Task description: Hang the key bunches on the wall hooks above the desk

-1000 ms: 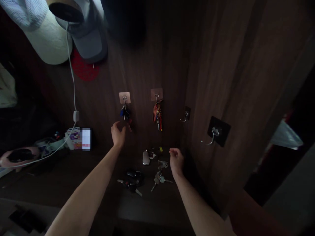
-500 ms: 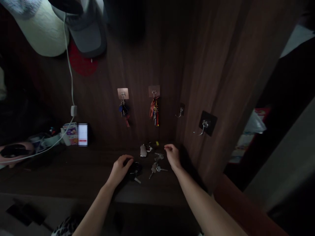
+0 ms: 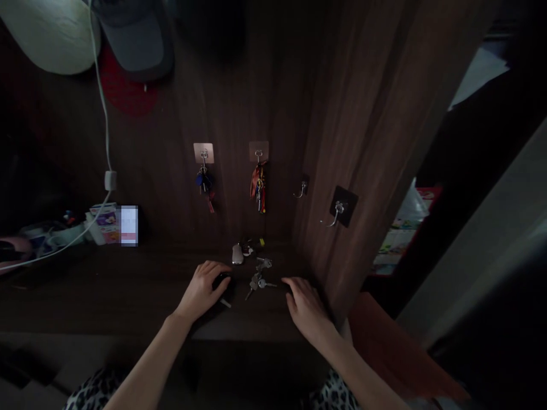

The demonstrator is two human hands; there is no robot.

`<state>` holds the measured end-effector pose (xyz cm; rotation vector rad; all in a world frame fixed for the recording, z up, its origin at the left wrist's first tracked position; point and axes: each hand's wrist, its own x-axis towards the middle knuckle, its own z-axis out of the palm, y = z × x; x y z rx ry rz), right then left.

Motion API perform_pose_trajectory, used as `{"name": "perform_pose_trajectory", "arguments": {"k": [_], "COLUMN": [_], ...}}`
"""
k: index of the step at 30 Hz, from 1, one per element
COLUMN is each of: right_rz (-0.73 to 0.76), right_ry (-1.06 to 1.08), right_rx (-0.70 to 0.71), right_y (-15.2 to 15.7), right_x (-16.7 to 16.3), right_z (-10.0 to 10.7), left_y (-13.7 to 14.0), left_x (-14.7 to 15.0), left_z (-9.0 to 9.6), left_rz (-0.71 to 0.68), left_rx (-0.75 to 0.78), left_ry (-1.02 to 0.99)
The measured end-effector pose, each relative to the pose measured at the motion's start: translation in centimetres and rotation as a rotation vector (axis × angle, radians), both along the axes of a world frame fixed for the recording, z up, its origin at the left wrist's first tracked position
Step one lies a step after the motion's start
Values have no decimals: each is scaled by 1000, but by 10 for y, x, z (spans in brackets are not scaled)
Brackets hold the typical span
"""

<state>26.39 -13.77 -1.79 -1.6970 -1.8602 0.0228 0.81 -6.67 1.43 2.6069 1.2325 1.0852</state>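
Observation:
On the dark wooden shelf, my left hand curves its fingers and thumb around a dark bunch of keys; a silver key blade sticks out below the thumb. Much of this bunch is hidden by the hand and the shadow. My right hand rests low over the shelf at the right, fingers stretched forward, holding nothing. Between the hands lies a bunch of silver keys, fanned out. Behind it sits another bunch with a silvery rounded fob and a yellow tag.
Two key bunches hang from hooks on the back panel, one with a blue fob, one with an orange strap. Bare hooks are on the side panel. At left stand a lit screen, small boxes and a white cable. Caps hang above.
My left hand has come down over the dark key bunch. My right hand has drawn back toward me, its pinched fingers now stretched out. The view has shifted slightly right.

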Motion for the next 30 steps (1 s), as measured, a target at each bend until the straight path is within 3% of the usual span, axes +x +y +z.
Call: {"name": "perform_pose_trajectory", "arguments": {"k": [6, 11, 16, 24, 30], "right_rz": [-10, -13, 0, -1, -4], "right_ry": [57, 87, 89, 65, 85], "right_rx": [-27, -49, -56, -54, -18], "right_y": [11, 14, 13, 12, 13], "right_x": [0, 0, 1, 2, 2], "right_z": [3, 2, 4, 3, -2], "left_y": [7, 42, 67, 56, 53], "left_x": [31, 64, 80, 43, 5], "left_z": [4, 2, -6, -6, -3], "left_rz": [-107, -16, 55, 148, 213], "left_rx": [43, 8, -146, -175, -113], "left_ry": [134, 248, 391, 371, 135]}}
